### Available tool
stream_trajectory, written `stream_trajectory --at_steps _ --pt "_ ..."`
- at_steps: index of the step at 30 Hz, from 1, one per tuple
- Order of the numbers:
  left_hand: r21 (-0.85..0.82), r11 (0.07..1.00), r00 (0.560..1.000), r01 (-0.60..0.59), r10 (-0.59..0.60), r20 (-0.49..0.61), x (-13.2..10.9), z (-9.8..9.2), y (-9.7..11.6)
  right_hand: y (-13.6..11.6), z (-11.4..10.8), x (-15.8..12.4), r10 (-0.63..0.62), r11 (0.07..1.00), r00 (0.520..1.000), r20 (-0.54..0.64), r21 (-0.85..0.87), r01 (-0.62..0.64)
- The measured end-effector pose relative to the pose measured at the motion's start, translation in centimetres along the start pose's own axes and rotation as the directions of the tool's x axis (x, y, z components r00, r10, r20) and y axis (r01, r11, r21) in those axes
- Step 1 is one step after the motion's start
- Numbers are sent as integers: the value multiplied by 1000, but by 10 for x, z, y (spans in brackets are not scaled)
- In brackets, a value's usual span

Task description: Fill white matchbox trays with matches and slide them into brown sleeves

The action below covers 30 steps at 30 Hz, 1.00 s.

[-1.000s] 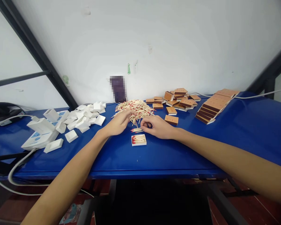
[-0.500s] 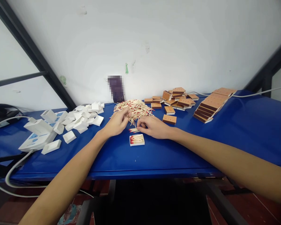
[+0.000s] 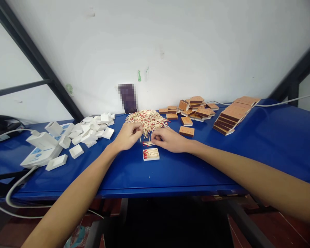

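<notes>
My left hand [image 3: 129, 135] is closed in a pinch at the front left of a loose heap of matches [image 3: 150, 119], with a single match [image 3: 140, 140] poking down from its fingertips. Opposite it, my right hand [image 3: 167, 140] has its fingers curled together around the stick ends of a few matches [image 3: 146, 143], whose red heads point left. Just in front of both hands lies a white matchbox tray [image 3: 151, 159], partly filled with matches, heads to the left.
White empty trays [image 3: 89, 131] are piled at left beside a power strip [image 3: 41, 155] with chargers and cables. Brown matchboxes [image 3: 196, 108] lie heaped behind on the right, with stacked matchbox sleeves [image 3: 235, 112] farther right. A dark pixelated object [image 3: 128, 98] leans against the wall.
My left hand has drawn back slightly from the heap, its fingers closing, and a match now shows below them. My right hand stays almost still beside its matches.
</notes>
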State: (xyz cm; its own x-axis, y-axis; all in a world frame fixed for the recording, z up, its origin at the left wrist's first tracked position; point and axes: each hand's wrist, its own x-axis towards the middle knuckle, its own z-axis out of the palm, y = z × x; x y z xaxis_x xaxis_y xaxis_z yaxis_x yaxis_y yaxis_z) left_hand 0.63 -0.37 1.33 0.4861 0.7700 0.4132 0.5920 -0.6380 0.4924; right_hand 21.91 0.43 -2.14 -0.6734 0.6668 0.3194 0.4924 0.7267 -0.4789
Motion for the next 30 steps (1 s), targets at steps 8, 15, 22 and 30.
stream_trajectory --at_steps 8,15,22,30 --pt "-178 984 983 32 1 182 -1 9 -1 0 -12 -10 -91 995 996 -12 -53 90" --pt "-191 982 982 13 23 186 -1 9 1 6 -18 -14 -80 991 996 43 -106 84" --pt "-60 998 983 -30 40 180 -1 7 0 10 -21 -14 -53 989 997 55 -134 60" --pt "184 980 987 -82 54 153 -1 -5 -11 12 -20 -14 -82 990 992 100 -106 92"
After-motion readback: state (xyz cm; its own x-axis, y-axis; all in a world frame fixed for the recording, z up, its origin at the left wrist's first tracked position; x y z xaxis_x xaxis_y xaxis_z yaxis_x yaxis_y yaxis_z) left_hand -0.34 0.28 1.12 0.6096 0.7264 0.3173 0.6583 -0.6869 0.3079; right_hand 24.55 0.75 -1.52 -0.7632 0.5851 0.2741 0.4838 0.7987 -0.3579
